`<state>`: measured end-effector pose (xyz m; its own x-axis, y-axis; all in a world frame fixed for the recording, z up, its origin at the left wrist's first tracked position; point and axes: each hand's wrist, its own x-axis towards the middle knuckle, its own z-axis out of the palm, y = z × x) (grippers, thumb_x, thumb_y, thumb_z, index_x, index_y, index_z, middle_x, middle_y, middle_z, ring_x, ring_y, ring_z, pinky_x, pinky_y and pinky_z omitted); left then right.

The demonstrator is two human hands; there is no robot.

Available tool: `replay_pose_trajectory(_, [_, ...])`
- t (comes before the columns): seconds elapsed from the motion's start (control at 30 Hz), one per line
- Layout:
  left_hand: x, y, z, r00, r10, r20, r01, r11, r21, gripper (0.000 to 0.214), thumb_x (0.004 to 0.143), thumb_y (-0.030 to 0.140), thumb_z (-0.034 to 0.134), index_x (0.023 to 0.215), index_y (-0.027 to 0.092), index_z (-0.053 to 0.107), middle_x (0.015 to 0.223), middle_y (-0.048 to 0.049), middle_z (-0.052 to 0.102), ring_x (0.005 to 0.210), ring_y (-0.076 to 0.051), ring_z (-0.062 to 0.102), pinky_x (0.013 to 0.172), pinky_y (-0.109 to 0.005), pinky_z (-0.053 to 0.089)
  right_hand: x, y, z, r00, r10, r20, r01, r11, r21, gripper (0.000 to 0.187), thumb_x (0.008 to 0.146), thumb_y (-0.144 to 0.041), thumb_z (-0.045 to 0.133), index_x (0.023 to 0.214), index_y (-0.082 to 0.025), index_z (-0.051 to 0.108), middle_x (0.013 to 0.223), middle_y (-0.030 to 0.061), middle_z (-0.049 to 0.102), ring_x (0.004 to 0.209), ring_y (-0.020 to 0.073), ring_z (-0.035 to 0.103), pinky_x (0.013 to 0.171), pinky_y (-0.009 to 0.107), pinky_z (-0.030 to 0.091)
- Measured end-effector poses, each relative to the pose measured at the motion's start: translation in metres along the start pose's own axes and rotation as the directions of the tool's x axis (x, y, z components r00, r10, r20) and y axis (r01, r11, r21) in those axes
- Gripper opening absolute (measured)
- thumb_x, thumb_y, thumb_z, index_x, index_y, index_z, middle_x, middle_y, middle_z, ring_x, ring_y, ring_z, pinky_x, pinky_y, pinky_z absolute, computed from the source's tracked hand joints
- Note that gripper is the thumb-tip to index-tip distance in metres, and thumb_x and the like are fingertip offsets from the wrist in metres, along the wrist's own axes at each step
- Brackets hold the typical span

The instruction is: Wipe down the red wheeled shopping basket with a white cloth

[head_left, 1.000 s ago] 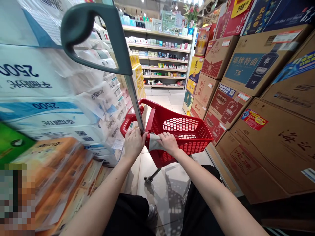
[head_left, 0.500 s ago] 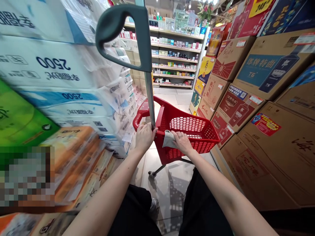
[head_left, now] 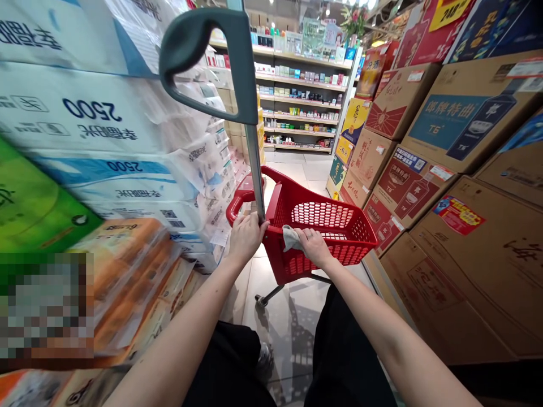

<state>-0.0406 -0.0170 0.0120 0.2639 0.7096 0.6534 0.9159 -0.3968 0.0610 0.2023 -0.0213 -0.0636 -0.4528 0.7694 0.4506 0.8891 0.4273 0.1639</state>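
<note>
Left hand (head_left: pixel 248 237) closed around metal pole (head_left: pixel 255 169) of red shopping cart (head_left: pixel 276 265); right hand (head_left: pixel 313 247) gripping grey cloth (head_left: pixel 291 237) against the rim, the only item showing at the cart.

Behind the shopping cart (head_left: pixel 339 254) on the tiled aisle floor (head_left: pixel 288 333), I stand with its pole (head_left: pixel 254 169) in my left hand (head_left: pixel 246 237) and its rim (head_left: pixel 352 240) under my right hand (head_left: pixel 314 247), a cloth (head_left: pixel 291 237) lying on the rim beside that hand. Left of the cart rise stacked packs of paper tissue (head_left: pixel 106 141), right of it stacked liquor cartons (head_left: pixel 458 169), and ahead of it, beyond both stacks, stand store shelves (head_left: pixel 301 96).
</note>
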Motion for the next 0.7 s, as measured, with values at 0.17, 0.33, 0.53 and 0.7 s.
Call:
replay_pose_trajectory(0.17, [-0.001, 0.007, 0.001, 1.000, -0.020, -0.009, 0.020, 1.000, 0.004, 0.020, 0.090, 0.034, 0.039, 0.093, 0.018, 0.049, 0.081, -0.0089, 0.062, 0.082, -0.026, 0.059, 0.085, -0.040, 0.037, -0.014, 0.014, 0.007, 0.998, 0.055, 0.010, -0.055, 0.998, 0.006, 0.056, 0.090, -0.040, 0.052, 0.140, -0.022, 0.034, 0.108, 0.0098, 0.054, 0.094, 0.0232, 0.046, 0.081, 0.036, 0.035])
replay_pose_trajectory(0.33, [-0.001, 0.014, 0.002, 0.999, -0.023, -0.039, 0.024, 0.999, 0.030, 0.019, 0.091, 0.034, 0.038, 0.092, 0.018, 0.048, 0.080, -0.0081, 0.061, 0.082, -0.025, 0.058, 0.085, -0.039, 0.038, 0.012, 0.000, -0.002, 0.998, 0.069, -0.003, -0.069, 0.997, 0.035, 0.068, 0.082, -0.056, 0.057, 0.136, -0.019, 0.038, 0.106, 0.0110, 0.053, 0.095, 0.0242, 0.046, 0.081, 0.036, 0.036])
replay_pose_trajectory(0.53, [-0.002, 0.012, 0.001, 1.000, -0.011, -0.020, 0.012, 0.998, 0.058, 0.018, 0.091, 0.033, 0.037, 0.091, 0.018, 0.048, 0.080, -0.0083, 0.061, 0.080, -0.025, 0.059, 0.086, -0.040, 0.038, 0.038, -0.024, -0.009, 0.999, -0.038, -0.004, 0.038, 0.997, 0.065, 0.050, 0.089, -0.051, 0.047, 0.126, -0.017, 0.047, 0.103, 0.0110, 0.054, 0.094, 0.0238, 0.045, 0.081, 0.036, 0.035])
replay_pose_trajectory(0.7, [0.000, 0.005, 0.001, 1.000, 0.010, -0.001, -0.010, 0.999, 0.036, 0.018, 0.091, 0.034, 0.038, 0.092, 0.019, 0.048, 0.080, -0.0068, 0.062, 0.081, -0.024, 0.059, 0.086, -0.039, 0.038, 0.020, -0.011, -0.001, 0.999, -0.041, -0.002, 0.041, 0.998, 0.057, 0.047, 0.095, -0.038, 0.038, 0.138, -0.020, 0.037, 0.101, 0.0106, 0.054, 0.091, 0.0236, 0.044, 0.080, 0.037, 0.034])
